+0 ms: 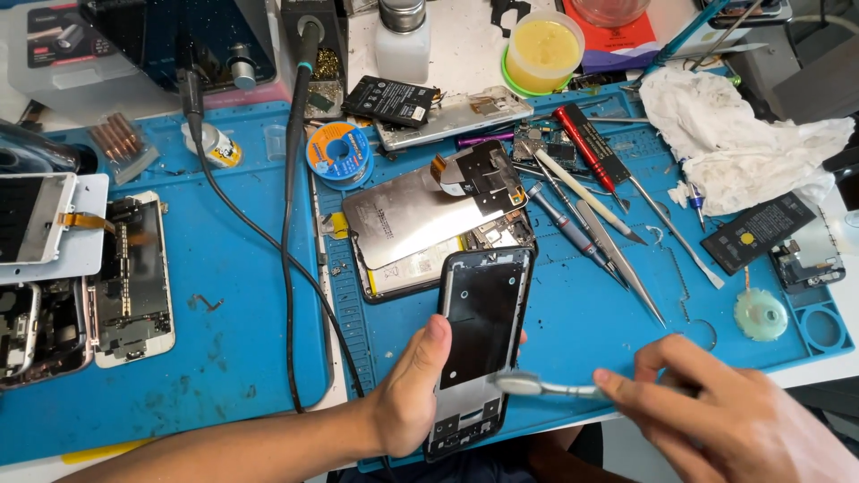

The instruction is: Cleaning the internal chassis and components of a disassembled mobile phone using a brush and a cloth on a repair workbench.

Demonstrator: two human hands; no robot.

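blue silicone mat point(233, 295) covers the bench, and i'm holding the black phone frame point(483, 322) just above its near edge. my left hand point(407, 394) is closed around the frame's left side, thumb on the front, tilting it up toward me so the lower end faces the tool. my right hand point(734, 420) pinches a slim metal tool point(537, 386), its rounded tip touching the frame's bottom right edge, probably to work along that seam. just behind the frame lies an opened phone point(429, 241) with its screen panel folded back. tweezers and screwdrivers point(591, 215) lie fanned to the right, within reach.
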